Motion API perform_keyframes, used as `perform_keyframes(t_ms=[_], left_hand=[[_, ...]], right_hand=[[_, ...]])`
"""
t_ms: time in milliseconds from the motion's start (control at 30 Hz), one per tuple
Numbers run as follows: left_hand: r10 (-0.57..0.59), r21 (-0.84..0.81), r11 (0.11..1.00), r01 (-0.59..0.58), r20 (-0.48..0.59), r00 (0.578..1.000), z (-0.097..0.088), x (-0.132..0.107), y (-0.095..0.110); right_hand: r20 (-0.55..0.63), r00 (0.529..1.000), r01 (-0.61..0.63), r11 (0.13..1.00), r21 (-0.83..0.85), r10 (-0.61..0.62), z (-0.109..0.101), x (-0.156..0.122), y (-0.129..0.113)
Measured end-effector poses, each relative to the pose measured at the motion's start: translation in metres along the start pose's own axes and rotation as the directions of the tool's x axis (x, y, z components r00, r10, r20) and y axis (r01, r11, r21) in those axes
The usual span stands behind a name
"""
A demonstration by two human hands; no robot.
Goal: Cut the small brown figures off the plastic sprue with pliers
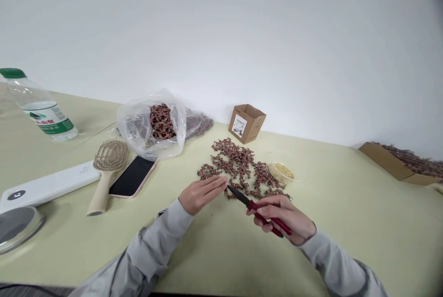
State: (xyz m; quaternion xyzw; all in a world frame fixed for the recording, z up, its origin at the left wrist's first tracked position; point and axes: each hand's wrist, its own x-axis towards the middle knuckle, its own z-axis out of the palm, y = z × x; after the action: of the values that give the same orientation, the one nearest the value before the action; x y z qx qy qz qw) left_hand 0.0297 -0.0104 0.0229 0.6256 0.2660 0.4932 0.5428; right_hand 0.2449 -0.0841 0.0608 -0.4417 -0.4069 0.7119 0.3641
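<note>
My right hand (pixel 282 216) is wrapped round the red handles of a pair of pliers (pixel 258 207), whose dark narrow jaws point up and left. The jaw tips meet the fingertips of my left hand (pixel 204 193). Those left fingers are pressed together in a pinch; whatever they hold is too small or hidden to name. Just beyond both hands lies a loose heap of small brown figure-like pieces (pixel 238 160). At the heap's right side sits a shallow clear dish (pixel 284 173) with tiny gold-coloured bits.
Behind the heap stands an open cardboard box (pixel 247 124). A clear plastic bag (pixel 138 126) holds more brown pieces. Leftward are a phone (pixel 133 177), hairbrush (pixel 110 156), white device (pixel 51 186), round grey-topped object (pixel 17 227) and water bottle (pixel 44 107). Another filled carton (pixel 387 163) lies far right.
</note>
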Motion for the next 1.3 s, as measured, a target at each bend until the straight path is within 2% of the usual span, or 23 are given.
perform_keyframes(t_ms=[133, 200, 233, 300, 333, 367, 400, 433, 467, 533, 600, 767, 933, 1033, 1100, 1200, 1300], left_hand=[[0.201, 0.154, 0.966, -0.209, 0.066, 0.977, 0.000, -0.003, -0.011], [0.319, 0.273, 0.897, -0.348, 0.145, 0.937, -0.007, 0.001, -0.017], [0.387, 0.334, 0.831, -0.445, 0.228, 0.893, -0.012, 0.004, -0.019], [0.493, 0.422, 0.573, -0.702, 0.507, 0.707, -0.021, 0.011, -0.022], [0.523, 0.444, 0.447, -0.776, 0.574, 0.630, -0.025, 0.013, -0.023], [0.532, 0.467, 0.352, -0.811, 0.614, 0.584, -0.028, 0.014, -0.023], [0.535, 0.489, 0.290, -0.822, 0.629, 0.563, -0.029, 0.015, -0.023], [0.541, 0.522, 0.273, -0.808, 0.611, 0.578, -0.029, 0.015, -0.024], [0.549, 0.561, 0.290, -0.775, 0.566, 0.615, -0.028, 0.014, -0.024], [0.566, 0.629, 0.369, -0.684, 0.431, 0.702, -0.023, 0.011, -0.026], [0.574, 0.666, 0.447, -0.597, 0.298, 0.763, -0.018, 0.010, -0.028], [0.502, 0.641, 0.607, -0.471, 0.150, 0.852, -0.013, 0.011, -0.026], [0.298, 0.547, 0.807, -0.223, -0.051, 0.953, -0.012, 0.015, -0.023], [0.097, 0.407, 0.913, -0.030, -0.144, 0.985, -0.009, 0.016, -0.024], [-0.055, 0.276, 0.957, 0.088, -0.128, 0.990, -0.005, 0.017, -0.023], [-0.225, 0.072, 0.971, 0.230, -0.073, 0.972, 0.003, 0.017, -0.020], [-0.318, -0.091, 0.946, 0.313, -0.053, 0.947, 0.008, 0.017, -0.015]], right_hand=[[0.016, 1.000, -0.012, 0.994, 0.111, 0.010, -0.001, -0.001, 0.005], [0.021, 0.999, -0.033, 0.987, 0.156, 0.030, 0.000, -0.001, 0.007], [0.020, 0.999, -0.044, 0.984, 0.172, 0.041, 0.000, -0.001, 0.008], [0.010, 0.998, -0.056, 0.979, 0.198, 0.055, 0.001, -0.001, 0.010], [0.005, 0.998, -0.056, 0.977, 0.208, 0.056, 0.001, -0.001, 0.011], [0.002, 0.999, -0.051, 0.975, 0.216, 0.052, 0.002, -0.001, 0.011], [0.002, 0.999, -0.043, 0.974, 0.222, 0.043, 0.003, -0.001, 0.011], [0.003, 1.000, -0.031, 0.974, 0.226, 0.031, 0.003, -0.001, 0.012], [0.005, 1.000, -0.017, 0.974, 0.225, 0.017, 0.004, -0.001, 0.012], [-0.001, 1.000, 0.014, 0.977, 0.211, -0.014, 0.006, -0.001, 0.012], [-0.012, 0.999, 0.041, 0.981, 0.191, -0.039, 0.008, -0.001, 0.012], [-0.044, 0.997, 0.074, 0.985, 0.159, -0.068, 0.014, 0.000, 0.014], [-0.083, 0.990, 0.124, 0.985, 0.120, -0.114, 0.015, 0.001, 0.015], [-0.124, 0.980, 0.159, 0.987, 0.028, -0.154, 0.013, 0.002, 0.017], [-0.154, 0.970, 0.178, 0.981, -0.073, -0.187, 0.012, 0.003, 0.019], [-0.172, 0.960, 0.186, 0.960, -0.207, -0.223, 0.011, 0.004, 0.022], [-0.181, 0.949, 0.197, 0.933, -0.302, -0.260, 0.012, 0.005, 0.024]])
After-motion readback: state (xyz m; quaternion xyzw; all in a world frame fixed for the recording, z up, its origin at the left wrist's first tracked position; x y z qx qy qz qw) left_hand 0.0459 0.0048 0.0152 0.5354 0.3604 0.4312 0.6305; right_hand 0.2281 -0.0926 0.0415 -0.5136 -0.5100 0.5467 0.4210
